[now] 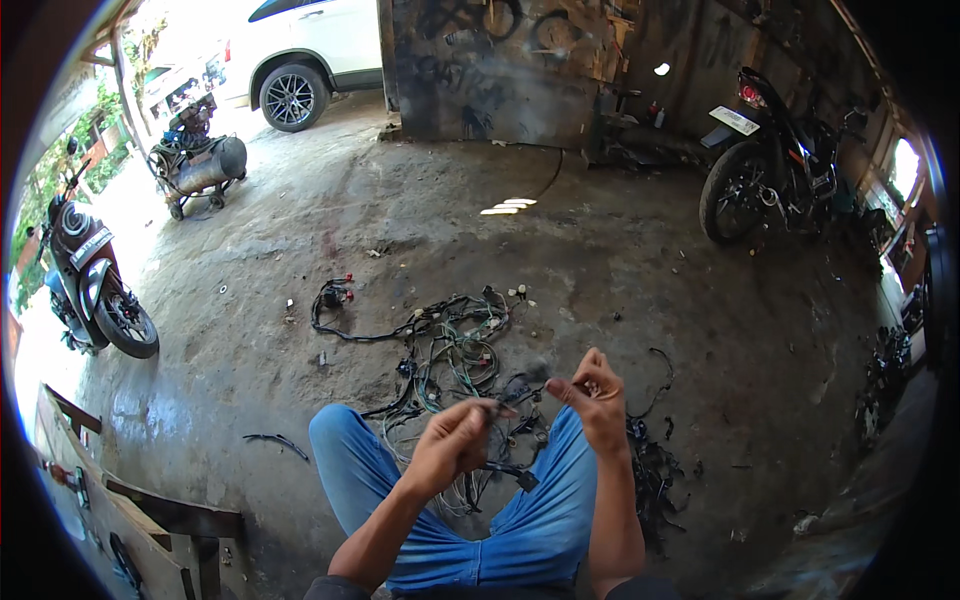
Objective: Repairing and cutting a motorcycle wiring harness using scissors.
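Note:
Above my lap, my left hand [452,446] and my right hand [597,402] are both closed, thumbs against fingers. They pinch a dark stretch of wiring [533,391] that runs between them, slightly blurred. From below my left hand a black cable reaches out to a dark connector [526,481]. A tangled wiring harness [462,352] with green, black and pale wires spreads over the floor beyond and between my knees. White plugs [520,292] sit at its far end, and a black part with red ends [338,292] lies at its left.
Black scraps [655,470] lie right of my knee, and a short dark strip [276,444] lies left. A wooden bench [170,510] stands at lower left. Farther off are a scooter [100,280], an air compressor [205,165], a white car [335,45] and a motorcycle [775,170].

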The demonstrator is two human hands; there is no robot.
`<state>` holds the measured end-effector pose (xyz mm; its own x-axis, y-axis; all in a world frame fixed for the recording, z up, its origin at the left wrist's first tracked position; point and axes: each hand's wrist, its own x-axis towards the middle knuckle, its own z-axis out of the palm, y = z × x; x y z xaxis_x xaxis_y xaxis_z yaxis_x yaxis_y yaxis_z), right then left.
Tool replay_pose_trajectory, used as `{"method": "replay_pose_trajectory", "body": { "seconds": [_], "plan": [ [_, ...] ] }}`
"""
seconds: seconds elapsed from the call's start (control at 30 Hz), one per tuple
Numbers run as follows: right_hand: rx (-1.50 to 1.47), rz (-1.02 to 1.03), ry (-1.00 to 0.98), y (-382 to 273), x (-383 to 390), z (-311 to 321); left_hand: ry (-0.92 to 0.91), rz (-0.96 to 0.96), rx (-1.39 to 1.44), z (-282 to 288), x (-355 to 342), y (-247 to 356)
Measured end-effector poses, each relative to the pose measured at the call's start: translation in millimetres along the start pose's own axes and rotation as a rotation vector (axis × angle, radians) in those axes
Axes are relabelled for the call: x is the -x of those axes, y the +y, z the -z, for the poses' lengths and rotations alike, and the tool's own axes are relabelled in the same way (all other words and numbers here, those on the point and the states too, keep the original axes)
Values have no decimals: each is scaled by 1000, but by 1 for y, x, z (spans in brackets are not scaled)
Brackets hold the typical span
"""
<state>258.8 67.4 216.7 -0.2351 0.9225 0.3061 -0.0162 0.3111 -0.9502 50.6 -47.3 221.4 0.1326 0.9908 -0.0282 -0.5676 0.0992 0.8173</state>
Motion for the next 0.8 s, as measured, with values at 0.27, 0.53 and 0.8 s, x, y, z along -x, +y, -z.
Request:
{"method": "replay_pose_trajectory", "body": {
  "seconds": [0.27,0.53,0.8],
  "plan": [
    [-24,227,502,-24,-40,79,18,18,-777,7,32,10],
    [297,30,447,-40,-2,87,134,0,-163,12,8,6],
    [997,-283,560,150,181,182,23,-88,227,10,-13,16]
  ]
}}
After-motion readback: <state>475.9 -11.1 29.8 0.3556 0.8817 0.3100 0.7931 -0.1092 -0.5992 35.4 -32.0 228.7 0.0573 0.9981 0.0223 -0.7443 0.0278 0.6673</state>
